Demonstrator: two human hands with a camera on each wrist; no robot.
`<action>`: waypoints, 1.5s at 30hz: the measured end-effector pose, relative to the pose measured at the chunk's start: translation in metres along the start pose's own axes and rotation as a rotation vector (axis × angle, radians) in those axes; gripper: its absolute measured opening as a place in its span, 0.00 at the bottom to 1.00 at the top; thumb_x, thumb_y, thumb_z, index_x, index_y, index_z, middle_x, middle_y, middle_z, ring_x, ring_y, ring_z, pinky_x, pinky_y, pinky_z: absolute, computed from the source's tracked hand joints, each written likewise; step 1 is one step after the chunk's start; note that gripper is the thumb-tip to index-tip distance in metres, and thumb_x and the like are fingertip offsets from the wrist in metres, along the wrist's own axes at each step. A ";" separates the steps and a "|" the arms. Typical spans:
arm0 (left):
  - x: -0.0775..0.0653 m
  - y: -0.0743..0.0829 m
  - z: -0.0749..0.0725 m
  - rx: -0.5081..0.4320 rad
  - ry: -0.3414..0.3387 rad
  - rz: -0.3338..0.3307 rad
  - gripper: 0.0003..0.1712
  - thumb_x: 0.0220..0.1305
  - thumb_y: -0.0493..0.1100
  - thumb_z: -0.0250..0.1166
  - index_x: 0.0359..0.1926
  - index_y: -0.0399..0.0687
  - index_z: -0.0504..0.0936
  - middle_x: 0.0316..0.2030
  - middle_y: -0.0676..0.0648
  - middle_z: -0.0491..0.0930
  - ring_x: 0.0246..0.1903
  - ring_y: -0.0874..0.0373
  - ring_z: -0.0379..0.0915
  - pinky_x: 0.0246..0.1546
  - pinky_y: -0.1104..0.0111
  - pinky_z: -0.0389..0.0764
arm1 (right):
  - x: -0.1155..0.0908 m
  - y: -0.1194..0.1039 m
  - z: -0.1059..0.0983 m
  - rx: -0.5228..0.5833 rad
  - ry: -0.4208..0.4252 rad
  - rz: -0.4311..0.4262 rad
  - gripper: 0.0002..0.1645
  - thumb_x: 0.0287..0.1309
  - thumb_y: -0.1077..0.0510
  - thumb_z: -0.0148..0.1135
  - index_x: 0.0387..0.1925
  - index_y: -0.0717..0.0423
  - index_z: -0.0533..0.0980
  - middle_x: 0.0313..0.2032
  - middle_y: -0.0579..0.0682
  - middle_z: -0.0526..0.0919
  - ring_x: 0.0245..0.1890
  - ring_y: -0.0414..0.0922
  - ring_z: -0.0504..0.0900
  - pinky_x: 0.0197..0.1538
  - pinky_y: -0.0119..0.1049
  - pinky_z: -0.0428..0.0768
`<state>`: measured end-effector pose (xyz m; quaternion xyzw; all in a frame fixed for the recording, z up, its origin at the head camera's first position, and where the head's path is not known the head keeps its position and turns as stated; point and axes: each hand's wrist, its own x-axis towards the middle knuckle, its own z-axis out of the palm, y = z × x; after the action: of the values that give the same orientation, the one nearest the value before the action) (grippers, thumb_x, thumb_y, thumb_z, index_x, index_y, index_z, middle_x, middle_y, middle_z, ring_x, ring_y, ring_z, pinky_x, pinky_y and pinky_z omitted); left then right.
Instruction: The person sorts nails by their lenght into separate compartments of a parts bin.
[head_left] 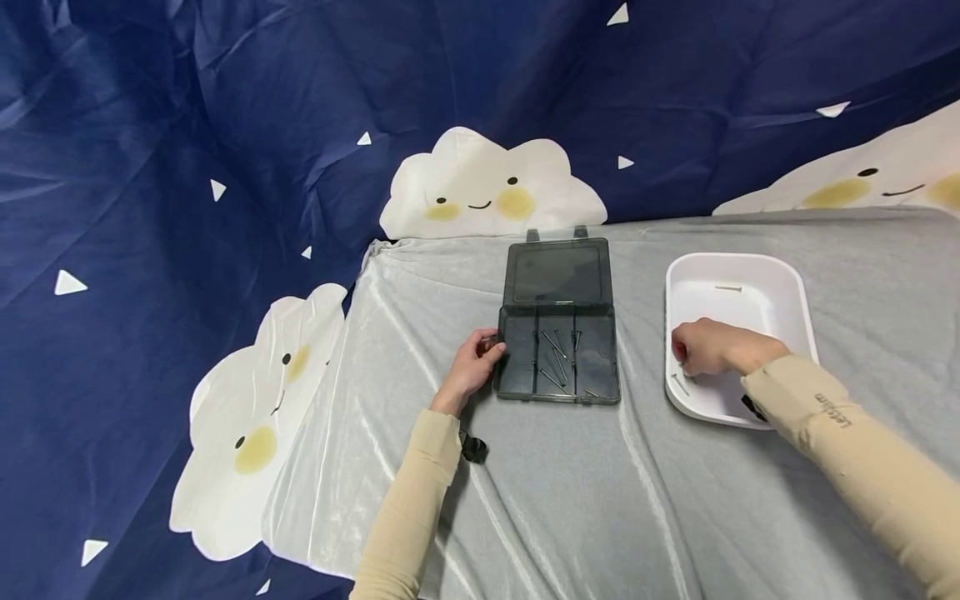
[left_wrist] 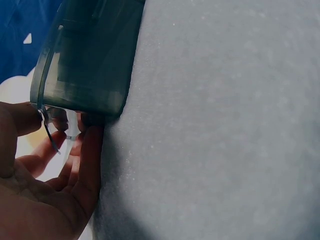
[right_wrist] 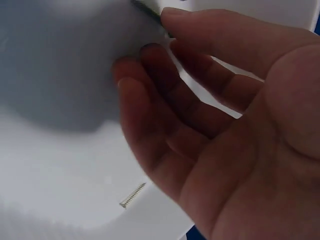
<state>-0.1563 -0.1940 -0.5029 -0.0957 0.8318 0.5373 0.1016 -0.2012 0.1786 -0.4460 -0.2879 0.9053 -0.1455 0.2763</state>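
A dark translucent compartment box lies with its lid folded back, several screws in its middle and right compartments. My left hand grips the box's left edge; in the left wrist view the thumb is at the rim and the fingers are bent below it. Inside a white tub is my right hand, its thumb and fingertips pinching a thin dark screw, partly hidden by the thumb. One screw lies at the tub's far side, another screw at its near left.
Grey cloth covers the surface under the box and tub, with creases running toward me. Behind it hangs a navy curtain printed with clouds and small white triangles. The tub's raised wall stands around my right hand.
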 end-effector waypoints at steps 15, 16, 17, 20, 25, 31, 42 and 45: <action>0.000 0.000 0.000 0.004 -0.002 0.004 0.23 0.68 0.45 0.60 0.61 0.44 0.73 0.47 0.40 0.76 0.38 0.57 0.71 0.35 0.71 0.72 | 0.004 0.002 0.004 0.028 0.011 0.018 0.11 0.36 0.71 0.59 0.23 0.54 0.71 0.21 0.47 0.72 0.25 0.43 0.69 0.29 0.34 0.66; 0.000 0.000 0.000 0.008 -0.001 0.004 0.23 0.68 0.45 0.60 0.61 0.44 0.73 0.47 0.40 0.76 0.38 0.57 0.71 0.36 0.71 0.72 | 0.004 0.003 0.004 0.027 0.012 0.021 0.11 0.35 0.71 0.59 0.23 0.54 0.71 0.21 0.47 0.71 0.24 0.43 0.69 0.29 0.34 0.65; 0.000 0.000 0.000 0.011 0.000 0.004 0.23 0.68 0.45 0.60 0.61 0.45 0.73 0.47 0.40 0.76 0.39 0.56 0.71 0.36 0.71 0.72 | 0.004 0.003 0.004 0.026 0.014 0.024 0.11 0.35 0.72 0.58 0.22 0.54 0.71 0.21 0.47 0.71 0.24 0.43 0.69 0.29 0.34 0.65; 0.000 0.000 0.000 0.009 0.001 0.005 0.23 0.68 0.45 0.60 0.61 0.45 0.73 0.48 0.39 0.77 0.40 0.55 0.72 0.36 0.71 0.72 | 0.003 0.005 0.003 0.021 0.022 0.039 0.12 0.35 0.72 0.57 0.21 0.53 0.70 0.20 0.46 0.69 0.24 0.43 0.68 0.28 0.34 0.64; 0.000 0.000 0.000 -0.005 0.000 0.003 0.23 0.68 0.45 0.60 0.62 0.45 0.73 0.49 0.38 0.77 0.41 0.54 0.73 0.37 0.71 0.72 | 0.002 0.008 0.002 0.018 0.049 0.065 0.12 0.34 0.72 0.55 0.19 0.52 0.69 0.19 0.45 0.69 0.22 0.42 0.68 0.26 0.34 0.65; -0.001 0.000 0.000 -0.007 -0.001 0.005 0.23 0.68 0.45 0.60 0.62 0.45 0.73 0.48 0.39 0.77 0.38 0.57 0.72 0.35 0.71 0.72 | 0.002 0.010 0.002 0.005 0.061 0.074 0.12 0.32 0.71 0.57 0.18 0.51 0.69 0.18 0.46 0.69 0.22 0.42 0.67 0.26 0.34 0.64; 0.000 -0.001 0.000 0.003 -0.007 0.003 0.23 0.68 0.45 0.60 0.62 0.46 0.73 0.49 0.39 0.77 0.40 0.55 0.73 0.37 0.71 0.72 | 0.002 0.012 0.003 0.000 0.051 0.068 0.11 0.33 0.69 0.60 0.20 0.52 0.69 0.19 0.46 0.70 0.22 0.43 0.67 0.26 0.34 0.63; 0.001 -0.001 0.000 0.010 -0.008 0.001 0.23 0.68 0.45 0.60 0.62 0.46 0.73 0.49 0.39 0.77 0.41 0.55 0.72 0.38 0.70 0.72 | 0.003 0.012 0.003 0.005 0.049 0.075 0.11 0.33 0.68 0.60 0.20 0.52 0.69 0.19 0.46 0.70 0.22 0.43 0.67 0.26 0.34 0.63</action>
<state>-0.1568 -0.1945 -0.5040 -0.0929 0.8342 0.5334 0.1050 -0.2064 0.1861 -0.4548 -0.2496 0.9216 -0.1442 0.2601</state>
